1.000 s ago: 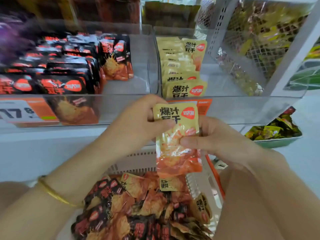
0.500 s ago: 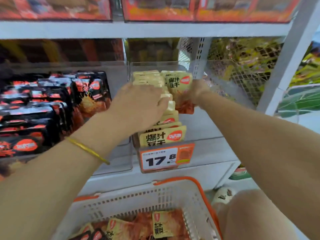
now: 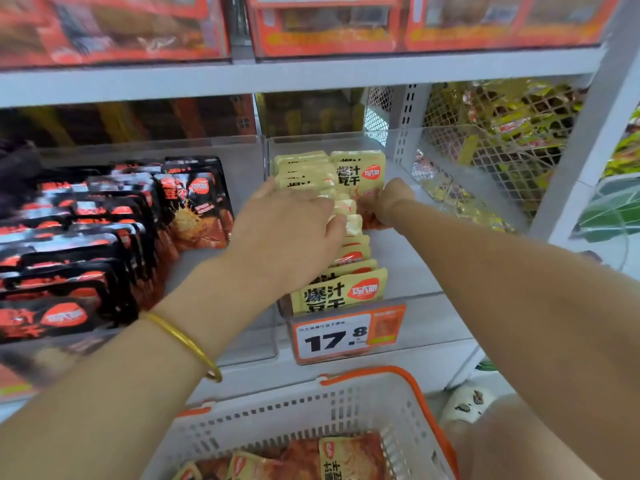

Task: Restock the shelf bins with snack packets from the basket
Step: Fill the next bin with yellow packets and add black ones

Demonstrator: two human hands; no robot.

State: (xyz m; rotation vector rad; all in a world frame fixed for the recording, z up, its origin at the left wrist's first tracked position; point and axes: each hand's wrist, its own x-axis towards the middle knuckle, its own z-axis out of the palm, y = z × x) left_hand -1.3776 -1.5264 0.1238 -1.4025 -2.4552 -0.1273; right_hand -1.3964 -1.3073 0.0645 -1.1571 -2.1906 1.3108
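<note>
I am watching the yellow packet (image 3: 358, 173) standing upright at the far end of the right-hand clear bin (image 3: 401, 261). It is just to the right of the row of matching packets (image 3: 341, 292), which is running from near to far along the bin's left side. The right hand (image 3: 388, 202) is gripping the packet's orange lower half, fingers curled round it (the fingertips are hidden behind the foil). The left hand (image 3: 291, 230) is lying across the tops of the row, fingers lightly bent and pressing, grasping nothing that I can make out.

I am judging this as the slotting-in step, and the risks are sitting right there. The packet is standing beside the row rather than in it, so letting go here could be leaving it to flop flat onto the bare bin floor. Too much push from the left hand could be tipping the soft packets over like dominoes.

Nearer, the price tag (image 3: 346, 336) is hanging on the bin front. The black packets (image 3: 104, 237) are filling the left bin, and the basket (image 3: 311, 417) is waiting below with more stock.
</note>
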